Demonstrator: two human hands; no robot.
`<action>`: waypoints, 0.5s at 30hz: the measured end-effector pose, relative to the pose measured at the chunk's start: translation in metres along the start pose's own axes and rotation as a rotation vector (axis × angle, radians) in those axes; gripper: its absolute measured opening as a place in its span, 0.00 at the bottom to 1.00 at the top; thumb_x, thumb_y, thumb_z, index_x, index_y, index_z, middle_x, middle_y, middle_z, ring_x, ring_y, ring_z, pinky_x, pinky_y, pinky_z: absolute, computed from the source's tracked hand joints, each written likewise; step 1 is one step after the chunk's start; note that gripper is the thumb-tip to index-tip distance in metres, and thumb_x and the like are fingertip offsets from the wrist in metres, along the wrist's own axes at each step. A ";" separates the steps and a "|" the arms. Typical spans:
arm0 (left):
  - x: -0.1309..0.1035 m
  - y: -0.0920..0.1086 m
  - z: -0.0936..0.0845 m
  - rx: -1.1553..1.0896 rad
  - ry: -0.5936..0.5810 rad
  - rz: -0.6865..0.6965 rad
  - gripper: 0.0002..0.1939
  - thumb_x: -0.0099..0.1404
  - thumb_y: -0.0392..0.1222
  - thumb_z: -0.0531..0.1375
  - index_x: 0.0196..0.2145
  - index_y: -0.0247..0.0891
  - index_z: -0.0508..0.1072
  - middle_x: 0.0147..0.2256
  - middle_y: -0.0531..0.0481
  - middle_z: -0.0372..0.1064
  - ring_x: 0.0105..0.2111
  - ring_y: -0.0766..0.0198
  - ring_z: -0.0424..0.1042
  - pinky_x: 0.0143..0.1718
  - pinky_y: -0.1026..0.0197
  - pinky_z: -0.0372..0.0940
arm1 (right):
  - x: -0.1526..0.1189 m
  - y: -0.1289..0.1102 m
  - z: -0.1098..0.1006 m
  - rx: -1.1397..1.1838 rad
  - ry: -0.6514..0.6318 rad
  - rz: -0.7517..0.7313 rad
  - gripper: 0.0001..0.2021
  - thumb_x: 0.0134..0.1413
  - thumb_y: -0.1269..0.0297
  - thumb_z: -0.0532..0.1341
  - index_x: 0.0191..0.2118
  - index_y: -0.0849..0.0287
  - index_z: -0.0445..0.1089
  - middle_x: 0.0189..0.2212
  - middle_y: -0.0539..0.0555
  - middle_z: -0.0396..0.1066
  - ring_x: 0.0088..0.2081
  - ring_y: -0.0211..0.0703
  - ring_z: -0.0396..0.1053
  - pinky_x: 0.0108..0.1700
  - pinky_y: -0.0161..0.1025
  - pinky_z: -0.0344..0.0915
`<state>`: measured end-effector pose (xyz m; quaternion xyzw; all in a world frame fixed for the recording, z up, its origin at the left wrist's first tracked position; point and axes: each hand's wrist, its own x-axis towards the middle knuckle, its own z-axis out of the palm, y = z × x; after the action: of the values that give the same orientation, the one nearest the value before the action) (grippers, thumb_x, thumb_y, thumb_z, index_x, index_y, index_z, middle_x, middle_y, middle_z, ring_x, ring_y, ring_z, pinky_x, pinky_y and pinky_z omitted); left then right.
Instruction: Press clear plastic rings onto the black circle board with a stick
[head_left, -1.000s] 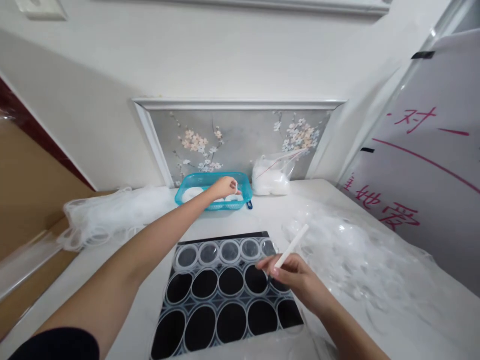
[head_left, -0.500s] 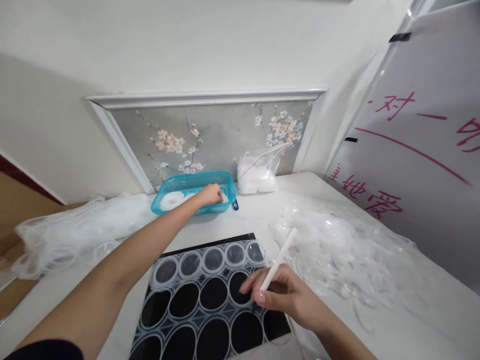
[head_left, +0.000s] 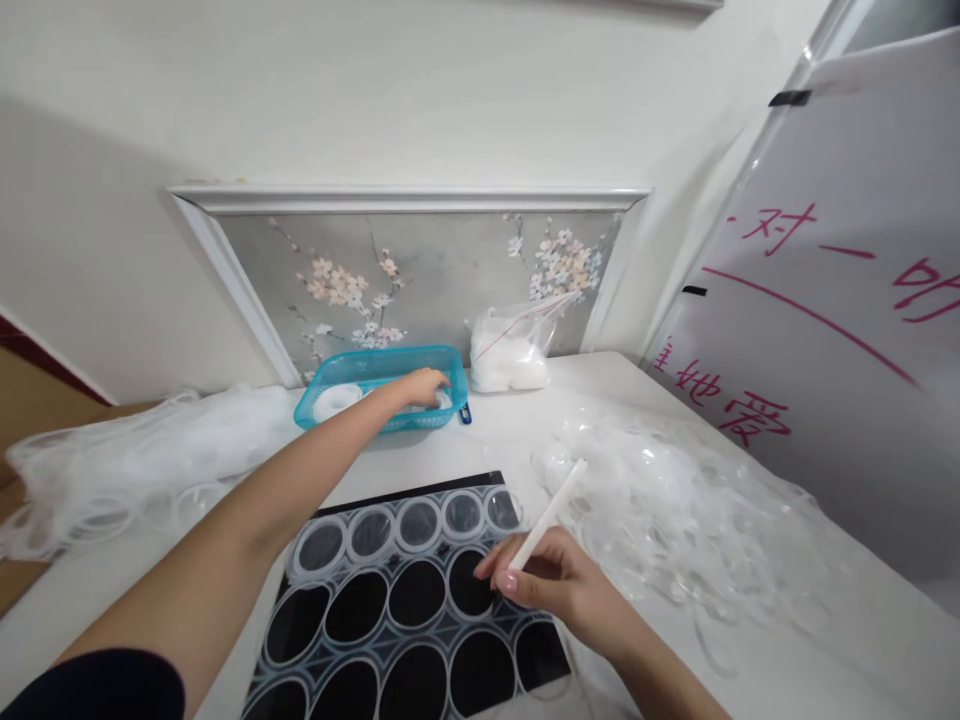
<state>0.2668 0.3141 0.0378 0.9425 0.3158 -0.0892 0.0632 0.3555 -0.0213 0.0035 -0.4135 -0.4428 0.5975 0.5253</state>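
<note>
My left hand reaches into the right end of a blue plastic basket, fingers bent down and drawn together among white pieces. What they pinch, if anything, is hidden. At the basket's left end lie white rings. A slim white stick, pen-like, is gripped in my right hand and points up and away. That hand hovers over the right side of a black sheet printed with rows of ovals. Along the sheet's far row, clear-centred white rings cover the ovals.
A heap of clear plastic ring scraps spreads over the table at right. Whitish ring netting lies at left. A zip bag of white material and a small blue object stand beside the basket. A written whiteboard leans at right.
My left hand stays in the basket, its fingers slightly shifted. The right hand keeps the white stick over the sheet. The whole view has moved slightly.
</note>
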 end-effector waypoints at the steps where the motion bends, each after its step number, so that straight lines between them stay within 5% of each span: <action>1: 0.003 -0.001 -0.001 0.013 -0.019 0.006 0.23 0.51 0.29 0.66 0.47 0.35 0.77 0.48 0.44 0.76 0.51 0.50 0.73 0.50 0.61 0.65 | 0.000 -0.001 0.000 -0.001 0.002 -0.002 0.10 0.51 0.55 0.70 0.31 0.56 0.79 0.35 0.53 0.78 0.41 0.43 0.73 0.43 0.39 0.63; 5: 0.009 -0.004 -0.007 0.067 -0.095 0.029 0.07 0.60 0.36 0.66 0.38 0.33 0.78 0.40 0.46 0.78 0.44 0.56 0.76 0.49 0.52 0.67 | -0.001 -0.004 -0.001 0.004 0.006 -0.025 0.09 0.51 0.55 0.70 0.31 0.56 0.79 0.34 0.53 0.78 0.40 0.43 0.73 0.43 0.39 0.63; 15: 0.012 -0.007 -0.001 -0.001 -0.070 0.079 0.06 0.62 0.39 0.66 0.33 0.32 0.76 0.32 0.50 0.75 0.35 0.60 0.75 0.43 0.53 0.69 | -0.001 -0.009 -0.007 -0.027 0.036 -0.048 0.10 0.51 0.54 0.69 0.31 0.55 0.79 0.35 0.53 0.78 0.40 0.43 0.73 0.42 0.39 0.63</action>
<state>0.2719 0.3269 0.0364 0.9505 0.2760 -0.1193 0.0779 0.3645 -0.0209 0.0106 -0.4207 -0.4512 0.5709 0.5418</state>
